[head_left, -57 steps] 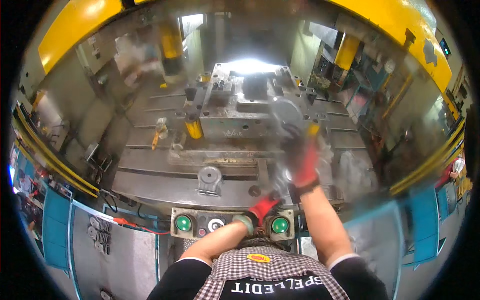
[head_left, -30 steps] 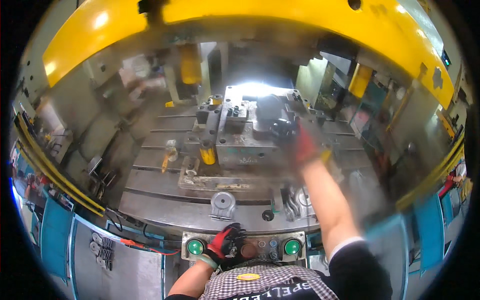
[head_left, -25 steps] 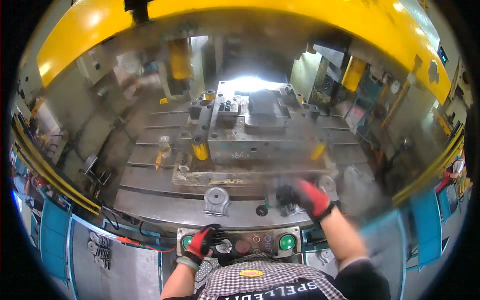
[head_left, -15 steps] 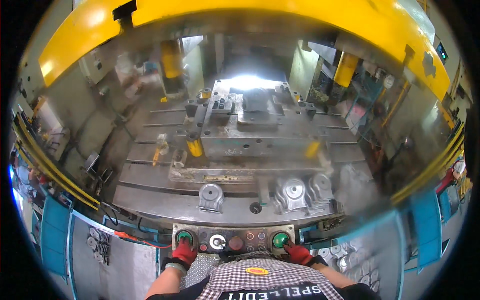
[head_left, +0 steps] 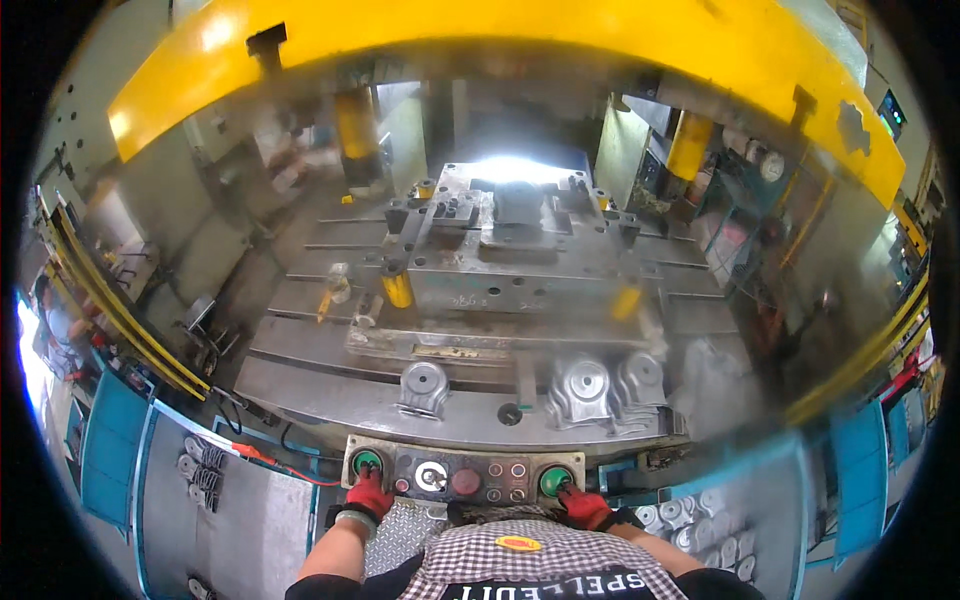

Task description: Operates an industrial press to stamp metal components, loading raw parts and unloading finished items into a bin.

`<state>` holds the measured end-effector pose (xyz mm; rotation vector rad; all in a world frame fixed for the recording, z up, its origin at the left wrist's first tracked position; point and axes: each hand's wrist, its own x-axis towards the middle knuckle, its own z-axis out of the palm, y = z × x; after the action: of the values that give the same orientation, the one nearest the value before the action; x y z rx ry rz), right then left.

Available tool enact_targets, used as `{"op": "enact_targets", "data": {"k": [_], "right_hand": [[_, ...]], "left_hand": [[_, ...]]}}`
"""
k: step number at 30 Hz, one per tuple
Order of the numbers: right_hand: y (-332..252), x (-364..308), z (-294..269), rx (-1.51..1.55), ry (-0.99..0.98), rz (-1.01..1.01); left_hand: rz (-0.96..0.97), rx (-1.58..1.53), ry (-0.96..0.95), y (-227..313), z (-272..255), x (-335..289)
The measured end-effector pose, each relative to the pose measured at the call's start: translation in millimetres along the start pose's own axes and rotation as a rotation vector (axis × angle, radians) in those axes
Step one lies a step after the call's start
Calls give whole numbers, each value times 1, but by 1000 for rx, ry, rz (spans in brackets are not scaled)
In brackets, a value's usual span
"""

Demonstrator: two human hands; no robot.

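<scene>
In a red glove, my left hand [head_left: 370, 492] lies with its fingers stretched onto the left green push button [head_left: 367, 461] of the control panel [head_left: 400, 450]. My right hand [head_left: 585, 507], gloved alike, reaches its fingertips to the right green push button [head_left: 554, 481]. Neither hand holds anything. Between the buttons sit a white-ringed selector switch [head_left: 431, 477] and a red button [head_left: 466, 482]. Beyond the panel, a stamped metal bracket [head_left: 424, 385] rests on the press bed [head_left: 330, 392]. To the right stand more metal brackets [head_left: 585, 385], close together.
A steel die [head_left: 520, 275] occupies the middle of the bed, with yellow posts [head_left: 397, 285] at its corners. The yellow press beam [head_left: 560, 22] spans overhead. Metal parts lie on the left table [head_left: 270, 515] and in a pile [head_left: 700, 520] at right. Blue panels [head_left: 112, 450] flank both sides.
My view has shifted slightly, so the press appears a little displaced. Both hands stay at the green buttons, with the left fingers now more plainly stretched out.
</scene>
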<state>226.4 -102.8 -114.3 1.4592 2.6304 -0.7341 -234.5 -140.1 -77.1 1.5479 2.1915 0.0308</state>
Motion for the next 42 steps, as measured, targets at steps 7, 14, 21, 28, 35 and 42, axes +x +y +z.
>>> {"op": "enact_targets", "data": {"k": [7,14,21,28,35,42], "right_hand": [[-4,-1,-4,14,-27,11],[0,1,-2,-27,-44,-4],[5,4,5,-35,-123,35],[-2,1,0,5,-72,69],[-7,3,1,-15,-44,91],[-19,-9,-28,106,48,83]], "left_hand": [[10,95,-6,-5,10,8],[-20,61,-40,-2,5,4],[-17,35,-42,-1,3,5],[-14,80,-56,-5,8,7],[-60,-4,-92,-4,7,6],[-2,182,-189,52,-86,36]]}}
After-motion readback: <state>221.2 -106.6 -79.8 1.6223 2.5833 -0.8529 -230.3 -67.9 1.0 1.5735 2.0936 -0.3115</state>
